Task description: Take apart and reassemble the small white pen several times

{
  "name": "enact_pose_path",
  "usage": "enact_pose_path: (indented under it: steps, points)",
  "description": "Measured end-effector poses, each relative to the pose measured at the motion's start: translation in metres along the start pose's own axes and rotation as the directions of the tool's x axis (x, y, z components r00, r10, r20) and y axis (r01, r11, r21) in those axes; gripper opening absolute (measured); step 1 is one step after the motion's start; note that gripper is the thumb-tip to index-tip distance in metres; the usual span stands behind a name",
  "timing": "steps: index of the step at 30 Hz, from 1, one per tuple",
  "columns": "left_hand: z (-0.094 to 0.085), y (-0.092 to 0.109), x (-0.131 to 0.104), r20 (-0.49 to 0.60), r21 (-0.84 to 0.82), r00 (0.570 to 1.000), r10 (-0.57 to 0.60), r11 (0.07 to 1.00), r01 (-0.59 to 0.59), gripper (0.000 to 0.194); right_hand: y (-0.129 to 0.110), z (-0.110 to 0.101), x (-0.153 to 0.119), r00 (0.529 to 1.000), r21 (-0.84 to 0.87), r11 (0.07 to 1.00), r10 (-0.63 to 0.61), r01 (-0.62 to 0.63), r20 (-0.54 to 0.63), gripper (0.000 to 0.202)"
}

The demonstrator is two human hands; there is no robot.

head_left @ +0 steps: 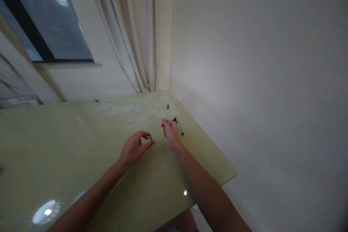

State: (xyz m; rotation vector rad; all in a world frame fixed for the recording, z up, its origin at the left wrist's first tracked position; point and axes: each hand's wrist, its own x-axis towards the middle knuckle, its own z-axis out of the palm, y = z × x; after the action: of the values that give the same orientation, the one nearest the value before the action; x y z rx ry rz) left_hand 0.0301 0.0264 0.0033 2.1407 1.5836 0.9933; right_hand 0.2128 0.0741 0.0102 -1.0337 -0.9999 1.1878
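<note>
Between the thumb and fingers of my left hand [136, 147] is a small dark cylindrical piece [150, 137], held just above the table. My right hand [170, 130], to its right and slightly farther off, pinches a thin pale pen [169, 113] whose dark tip points away from me. Just right of that hand, a black and white marker [179, 129] lies on the table, its far end near my fingers. The two hands are apart.
The glossy greenish table [67, 145] has its right edge beside a bare wall [258, 79]. A tiny dark object [96, 100] lies near the far edge. Behind the table hang pale curtains [136, 25] beside a window [59, 18].
</note>
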Motion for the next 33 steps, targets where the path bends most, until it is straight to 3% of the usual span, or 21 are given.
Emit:
enact_pose_path:
  steps: [4, 9, 16, 22, 29, 33]
  points:
    - [-0.029, -0.015, -0.038, -0.214, -0.062, 0.976, -0.037, 0.998, 0.024, 0.043, 0.006, 0.021, -0.026, 0.984, -0.095, 0.995, -0.021, 0.038, 0.178, 0.036]
    - [-0.031, -0.007, -0.045, -0.339, -0.065, 0.937, 0.085, 0.991, -0.113, 0.044, 0.005, 0.028, -0.045, 0.970, -0.299, 0.944, -0.068, 0.138, 0.232, 0.026]
    - [-0.025, -0.003, -0.046, -0.315, -0.064, 0.941, 0.126, 0.986, -0.154, 0.041, 0.003, 0.025, -0.051, 0.938, -0.255, 0.966, 0.042, 0.051, 0.344, 0.029]
    - [-0.020, -0.003, -0.047, -0.290, -0.096, 0.949, 0.125, 0.983, -0.159, 0.036, 0.004, 0.024, -0.051, 0.929, -0.213, 0.975, 0.029, 0.054, 0.368, 0.026]
    - [-0.022, 0.001, -0.042, -0.156, -0.276, 0.987, 0.031, 0.958, -0.073, 0.026, 0.010, 0.020, -0.045, 0.918, -0.280, 0.960, 0.097, 0.016, 0.385, 0.016]
    - [-0.022, -0.002, -0.041, -0.099, -0.332, 0.994, -0.042, 0.943, 0.007, 0.024, 0.007, 0.018, -0.043, 0.902, -0.309, 0.949, 0.072, 0.069, 0.425, 0.013]
